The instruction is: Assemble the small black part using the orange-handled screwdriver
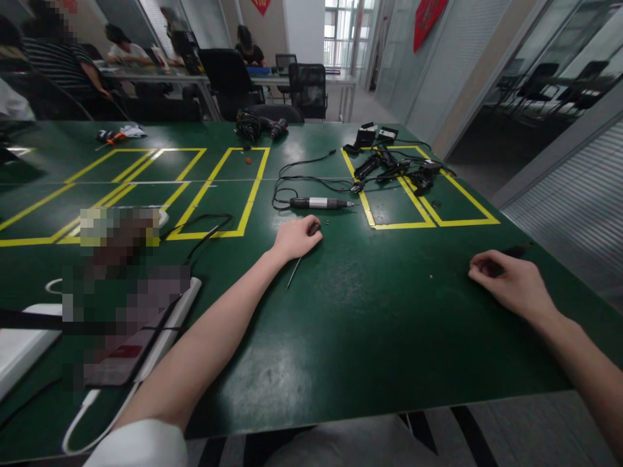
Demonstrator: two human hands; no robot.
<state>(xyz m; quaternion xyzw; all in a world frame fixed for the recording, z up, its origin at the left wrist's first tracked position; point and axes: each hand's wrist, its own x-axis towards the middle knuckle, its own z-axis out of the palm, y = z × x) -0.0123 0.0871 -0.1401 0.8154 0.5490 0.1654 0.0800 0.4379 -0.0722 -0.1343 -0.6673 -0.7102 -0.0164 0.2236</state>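
My left hand (295, 238) rests on the green table (350, 324), fingers curled over the dark handle of a thin screwdriver (294, 272) whose metal shaft points back toward me. My right hand (506, 280) lies near the table's right edge, fingers closed around a small black object (516, 250) that pokes out beyond them. An electric screwdriver (321, 203) with a silver and black body lies just beyond my left hand, its cable looping away to the left. A couple of tiny screws (326, 222) lie beside my left fingertips.
Yellow tape marks rectangles (219, 188) across the table. A pile of black parts and cables (394, 165) sits at the back right. A white power strip (170, 324) and a blurred patch lie on the left. People sit at desks behind, with black chairs (307, 87).
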